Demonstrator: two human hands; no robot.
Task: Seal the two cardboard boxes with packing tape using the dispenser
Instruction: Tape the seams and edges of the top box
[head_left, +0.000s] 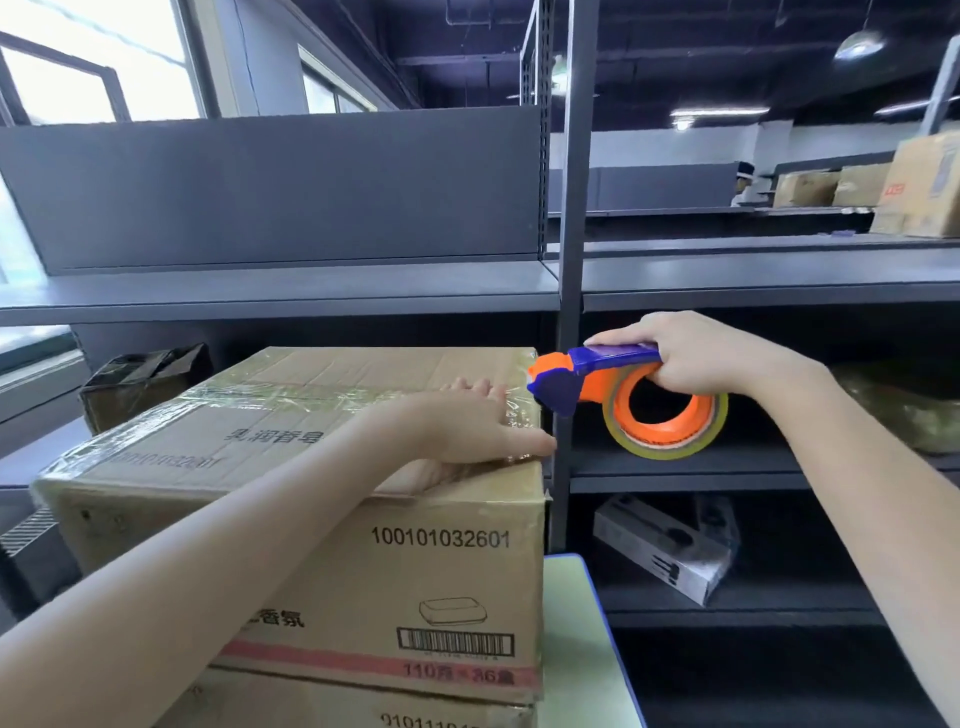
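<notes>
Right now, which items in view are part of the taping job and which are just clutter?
Job: top box, left hand pressing on it, lower box, tape dispenser, right hand gripping it.
Clutter: black-wrapped box, grey carton, far boxes.

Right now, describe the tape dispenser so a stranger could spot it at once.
Find the grey shelving behind the top box. Just past the box's right corner, the right hand grips the dispenser. It alone is orange and blue, carrying a tape roll.
</notes>
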